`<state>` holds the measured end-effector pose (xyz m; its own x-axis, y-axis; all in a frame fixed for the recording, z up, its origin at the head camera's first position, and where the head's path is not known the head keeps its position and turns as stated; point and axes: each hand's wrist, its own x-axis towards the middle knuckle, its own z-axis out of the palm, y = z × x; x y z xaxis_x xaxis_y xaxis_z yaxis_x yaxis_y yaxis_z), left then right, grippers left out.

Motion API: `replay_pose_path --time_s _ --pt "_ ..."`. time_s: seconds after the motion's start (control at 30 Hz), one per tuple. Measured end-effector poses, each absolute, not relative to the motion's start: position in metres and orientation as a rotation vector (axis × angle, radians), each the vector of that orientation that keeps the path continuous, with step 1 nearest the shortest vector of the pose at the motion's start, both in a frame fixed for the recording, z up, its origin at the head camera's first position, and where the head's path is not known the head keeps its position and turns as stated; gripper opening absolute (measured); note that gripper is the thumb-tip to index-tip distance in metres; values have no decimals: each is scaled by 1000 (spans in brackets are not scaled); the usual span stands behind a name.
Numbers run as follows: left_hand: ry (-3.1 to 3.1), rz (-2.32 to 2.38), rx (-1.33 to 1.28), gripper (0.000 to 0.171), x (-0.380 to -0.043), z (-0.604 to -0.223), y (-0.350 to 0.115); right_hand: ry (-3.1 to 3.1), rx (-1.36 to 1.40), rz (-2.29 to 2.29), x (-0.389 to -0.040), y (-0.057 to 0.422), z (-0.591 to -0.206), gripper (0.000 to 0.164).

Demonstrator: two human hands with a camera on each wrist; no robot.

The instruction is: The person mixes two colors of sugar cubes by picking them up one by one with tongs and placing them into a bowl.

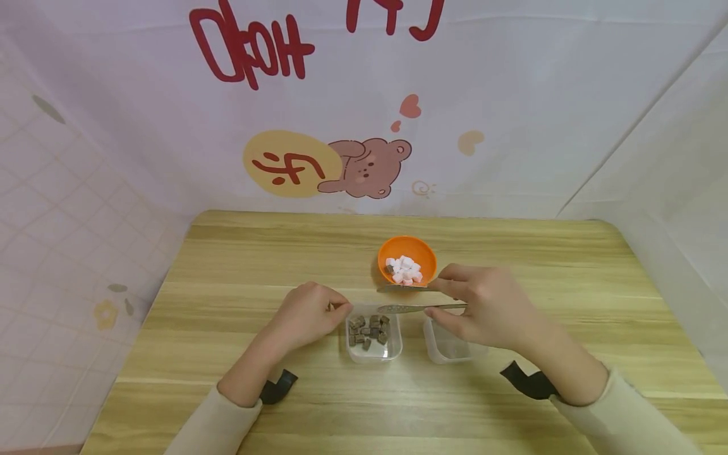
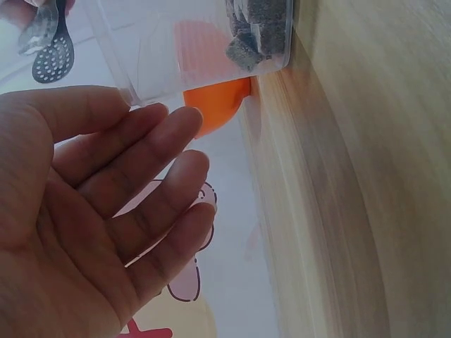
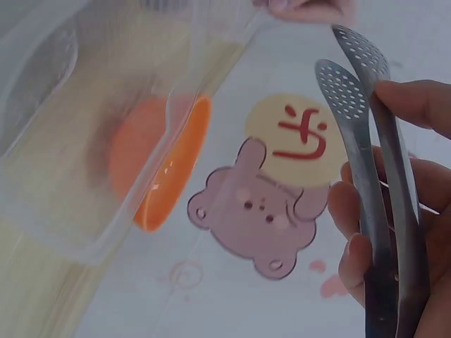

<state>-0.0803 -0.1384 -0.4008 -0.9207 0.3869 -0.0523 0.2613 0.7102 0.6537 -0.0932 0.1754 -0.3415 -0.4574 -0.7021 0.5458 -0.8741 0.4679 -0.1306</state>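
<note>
At the left, the left hand (image 1: pixel 309 316) seems to pinch the far left corner of the left box (image 1: pixel 372 358) between thumb and forefinger, its other fingers loosely bent and holding nothing. The left box is clear and stands on the table (image 1: pixel 227 265); the brown cubes (image 1: pixel 374 332) lie loose in it, mostly toward its far side, small, rough-faced and grey-brown.

Farther off and a little right, the orange bowl (image 1: pixel 406 245) holds a small heap of white cubes (image 1: pixel 406 262), faintly pink, with a darker piece at the heap's left edge. Near the bowl, above the far edge of the left box, are the metal tongs (image 1: pixel 418 308), their perforated tips apart with nothing between them. The right hand (image 1: pixel 495 309) grasps them, thumb on the near arm, fingers on the far one. Below that hand, the clear right box (image 1: pixel 440 358) is partly hidden.

The step in hand looks like lining up the tongs between pieces; the next move would call for lowering the tips around one cube and squeezing gently, the left box kept steady.
</note>
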Motion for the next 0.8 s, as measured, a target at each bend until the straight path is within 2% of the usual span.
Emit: replay_pose_path --time_s 0.27,0.43,0.8 --pt "2729 1000 517 16 -80 -400 -138 -2418 1375 266 -82 154 -352 22" --pt "2743 987 525 15 -80 -400 -139 -2452 1393 129 -79 139 -360 28" --pt "2769 978 552 13 -81 -401 -138 -2419 1445 -81 -78 119 -369 25"
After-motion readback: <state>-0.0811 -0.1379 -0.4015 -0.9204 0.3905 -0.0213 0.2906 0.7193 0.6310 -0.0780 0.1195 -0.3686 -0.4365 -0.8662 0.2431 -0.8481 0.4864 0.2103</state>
